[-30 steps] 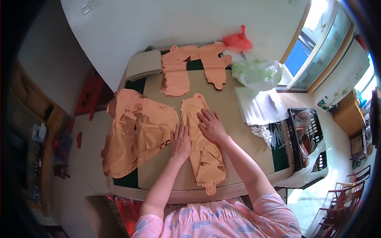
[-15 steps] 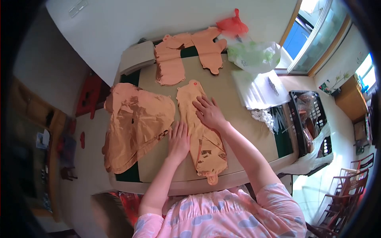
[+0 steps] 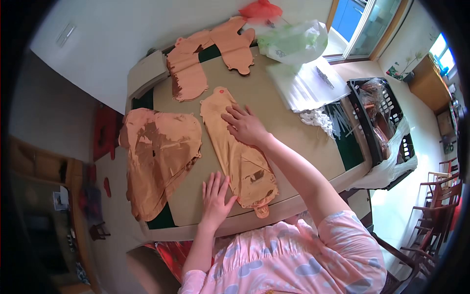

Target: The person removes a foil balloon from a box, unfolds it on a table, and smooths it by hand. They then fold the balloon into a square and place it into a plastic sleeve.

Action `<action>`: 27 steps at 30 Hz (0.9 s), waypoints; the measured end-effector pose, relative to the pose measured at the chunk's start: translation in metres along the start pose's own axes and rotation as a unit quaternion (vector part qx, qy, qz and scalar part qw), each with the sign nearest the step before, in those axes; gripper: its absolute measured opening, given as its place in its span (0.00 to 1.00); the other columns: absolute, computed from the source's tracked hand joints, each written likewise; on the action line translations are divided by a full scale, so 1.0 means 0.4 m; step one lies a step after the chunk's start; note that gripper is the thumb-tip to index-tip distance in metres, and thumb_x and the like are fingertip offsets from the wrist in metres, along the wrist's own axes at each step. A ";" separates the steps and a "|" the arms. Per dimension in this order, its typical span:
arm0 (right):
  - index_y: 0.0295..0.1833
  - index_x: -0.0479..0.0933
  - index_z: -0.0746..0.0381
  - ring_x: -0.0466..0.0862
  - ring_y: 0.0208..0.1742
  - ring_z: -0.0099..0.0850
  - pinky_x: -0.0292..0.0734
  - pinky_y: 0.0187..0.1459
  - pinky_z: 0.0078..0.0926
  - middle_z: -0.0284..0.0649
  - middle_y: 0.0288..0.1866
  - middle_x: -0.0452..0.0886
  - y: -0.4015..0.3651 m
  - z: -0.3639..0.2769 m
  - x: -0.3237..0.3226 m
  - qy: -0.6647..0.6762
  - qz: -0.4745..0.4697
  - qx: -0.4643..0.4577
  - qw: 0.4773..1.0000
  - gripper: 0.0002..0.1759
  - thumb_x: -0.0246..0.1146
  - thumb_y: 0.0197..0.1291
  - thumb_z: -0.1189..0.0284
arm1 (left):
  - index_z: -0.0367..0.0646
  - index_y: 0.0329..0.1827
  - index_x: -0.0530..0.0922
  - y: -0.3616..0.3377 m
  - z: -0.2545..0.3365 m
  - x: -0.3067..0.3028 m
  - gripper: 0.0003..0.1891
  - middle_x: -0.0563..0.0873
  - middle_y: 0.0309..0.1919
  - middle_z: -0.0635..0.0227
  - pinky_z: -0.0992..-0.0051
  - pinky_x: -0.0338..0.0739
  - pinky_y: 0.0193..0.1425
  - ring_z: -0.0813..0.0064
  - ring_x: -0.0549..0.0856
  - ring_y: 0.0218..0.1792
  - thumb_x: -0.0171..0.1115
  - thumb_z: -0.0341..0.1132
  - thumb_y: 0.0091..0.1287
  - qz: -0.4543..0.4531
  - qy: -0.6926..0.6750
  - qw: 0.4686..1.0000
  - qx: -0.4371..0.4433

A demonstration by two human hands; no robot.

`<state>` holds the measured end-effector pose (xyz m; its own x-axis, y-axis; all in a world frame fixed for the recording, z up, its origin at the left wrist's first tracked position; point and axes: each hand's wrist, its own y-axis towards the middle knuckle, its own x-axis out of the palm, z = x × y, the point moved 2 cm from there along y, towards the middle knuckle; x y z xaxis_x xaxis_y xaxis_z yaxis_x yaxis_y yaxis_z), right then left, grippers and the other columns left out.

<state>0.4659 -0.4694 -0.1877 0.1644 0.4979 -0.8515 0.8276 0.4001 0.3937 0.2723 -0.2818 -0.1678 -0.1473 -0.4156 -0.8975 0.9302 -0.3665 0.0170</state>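
A flat rose-gold foil balloon [image 3: 240,161] lies lengthwise before me, with a small red mark at its far end and a tab at its near end. My right hand [image 3: 247,128] rests on its upper part, palm down, fingers spread. Beside its lower left edge is my left hand [image 3: 216,201], open on the table, its thumb at the foil's edge. To the left lies a wider, wrinkled foil balloon [image 3: 159,157]. Further foil pieces [image 3: 188,71] are spread at the back of the table.
Under the foil is a beige table mat [image 3: 303,161] with dark green showing at its edges. At right are a stack of clear plastic sheets [image 3: 308,85], white string [image 3: 317,118], thin sticks [image 3: 341,120] and a black crate [image 3: 379,127]. A green-white bag [image 3: 296,44] and red bag [image 3: 262,11] sit behind.
My left hand has slid toward me along the balloon's left edge, and its fingers have spread. The right hand remains on the upper part. My view has turned slightly.
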 end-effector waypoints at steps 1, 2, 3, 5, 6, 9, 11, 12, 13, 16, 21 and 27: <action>0.64 0.70 0.55 0.64 0.73 0.39 0.56 0.71 0.52 0.41 0.69 0.68 0.000 0.000 0.000 -0.002 -0.004 0.002 1.000 0.22 0.53 0.66 0.61 | 0.52 0.74 0.63 -0.003 0.004 -0.004 0.38 0.58 0.76 0.57 0.49 0.45 0.77 0.54 0.54 0.76 0.68 0.44 0.60 -0.001 -0.010 1.000 -0.004; 0.64 0.70 0.55 0.63 0.73 0.39 0.55 0.71 0.52 0.41 0.69 0.68 0.001 0.000 -0.001 -0.005 -0.008 0.003 1.000 0.22 0.53 0.66 0.61 | 0.52 0.74 0.63 -0.007 0.007 -0.004 0.38 0.58 0.76 0.58 0.49 0.45 0.77 0.54 0.54 0.76 0.68 0.45 0.60 -0.003 -0.011 1.000 -0.004; 0.64 0.70 0.55 0.63 0.73 0.39 0.55 0.72 0.52 0.41 0.69 0.68 0.000 0.001 -0.001 -0.008 -0.012 0.005 1.000 0.22 0.53 0.66 0.61 | 0.52 0.74 0.63 -0.013 0.008 -0.004 0.39 0.58 0.76 0.58 0.49 0.45 0.77 0.53 0.54 0.77 0.69 0.45 0.59 -0.005 -0.012 1.000 -0.004; 0.64 0.69 0.55 0.63 0.73 0.39 0.55 0.72 0.52 0.41 0.69 0.67 0.000 0.001 -0.001 -0.014 -0.013 0.002 1.000 0.23 0.53 0.66 0.62 | 0.52 0.73 0.65 -0.024 0.014 -0.008 0.39 0.58 0.76 0.58 0.49 0.45 0.77 0.53 0.54 0.76 0.70 0.46 0.58 -0.007 -0.016 1.000 -0.004; 0.65 0.69 0.55 0.63 0.73 0.39 0.55 0.72 0.52 0.41 0.69 0.67 0.001 0.000 -0.002 -0.018 -0.014 -0.001 1.000 0.23 0.53 0.66 0.62 | 0.51 0.72 0.66 -0.030 0.019 -0.012 0.38 0.59 0.75 0.58 0.49 0.46 0.77 0.53 0.54 0.76 0.70 0.46 0.58 -0.006 -0.020 1.000 -0.004; 0.65 0.68 0.55 0.62 0.73 0.40 0.54 0.72 0.51 0.40 0.69 0.67 0.004 -0.004 -0.011 -0.026 -0.026 -0.006 0.999 0.23 0.53 0.66 0.62 | 0.50 0.69 0.69 -0.024 0.012 -0.023 0.34 0.63 0.73 0.57 0.47 0.48 0.76 0.53 0.57 0.75 0.69 0.45 0.59 0.006 -0.035 0.999 0.015; 0.65 0.68 0.56 0.63 0.73 0.40 0.54 0.72 0.52 0.41 0.69 0.68 0.005 -0.002 -0.008 -0.022 -0.020 -0.006 1.000 0.23 0.54 0.66 0.62 | 0.48 0.67 0.70 -0.003 -0.008 -0.024 0.31 0.66 0.71 0.57 0.46 0.50 0.75 0.53 0.59 0.74 0.68 0.44 0.61 0.036 -0.042 0.998 0.019; 0.65 0.69 0.56 0.63 0.73 0.40 0.54 0.72 0.52 0.41 0.68 0.68 0.006 -0.002 -0.005 -0.020 -0.017 -0.006 1.000 0.23 0.54 0.65 0.62 | 0.47 0.67 0.71 0.030 -0.024 -0.020 0.30 0.67 0.70 0.57 0.46 0.50 0.75 0.54 0.60 0.74 0.67 0.44 0.61 0.060 -0.044 0.997 0.015; 0.64 0.69 0.56 0.63 0.73 0.40 0.54 0.72 0.52 0.41 0.68 0.68 0.003 -0.001 -0.004 -0.016 -0.013 -0.006 1.000 0.23 0.54 0.65 0.62 | 0.46 0.66 0.71 0.061 -0.036 -0.021 0.29 0.69 0.69 0.57 0.46 0.50 0.75 0.54 0.61 0.73 0.66 0.43 0.62 0.084 -0.047 0.995 0.010; 0.64 0.70 0.56 0.62 0.74 0.40 0.54 0.72 0.53 0.41 0.69 0.68 0.001 -0.002 -0.002 -0.010 -0.004 -0.003 1.000 0.23 0.54 0.65 0.62 | 0.42 0.65 0.71 0.160 -0.066 -0.015 0.23 0.71 0.68 0.59 0.48 0.53 0.74 0.56 0.63 0.72 0.58 0.39 0.68 0.107 0.003 0.994 0.015; 0.64 0.70 0.55 0.61 0.75 0.40 0.53 0.73 0.52 0.41 0.71 0.67 0.004 -0.004 -0.008 -0.004 -0.016 0.007 1.000 0.23 0.54 0.65 0.62 | 0.39 0.65 0.70 0.288 -0.131 -0.013 0.22 0.72 0.66 0.60 0.49 0.56 0.73 0.58 0.65 0.71 0.53 0.38 0.70 0.104 0.043 0.994 0.005; 0.65 0.70 0.55 0.61 0.75 0.40 0.53 0.73 0.53 0.42 0.71 0.67 0.005 -0.002 -0.005 -0.015 -0.018 0.002 1.000 0.24 0.53 0.65 0.62 | 0.39 0.67 0.69 0.335 -0.122 -0.036 0.24 0.71 0.68 0.58 0.54 0.57 0.74 0.56 0.66 0.71 0.52 0.40 0.70 0.105 0.123 0.987 -0.008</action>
<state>0.4667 -0.4693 -0.1849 0.1501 0.4587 -0.8758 0.8359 0.4141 0.3602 0.4155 -0.2845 -0.1740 0.1339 -0.2649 -0.9549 0.9369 -0.2801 0.2091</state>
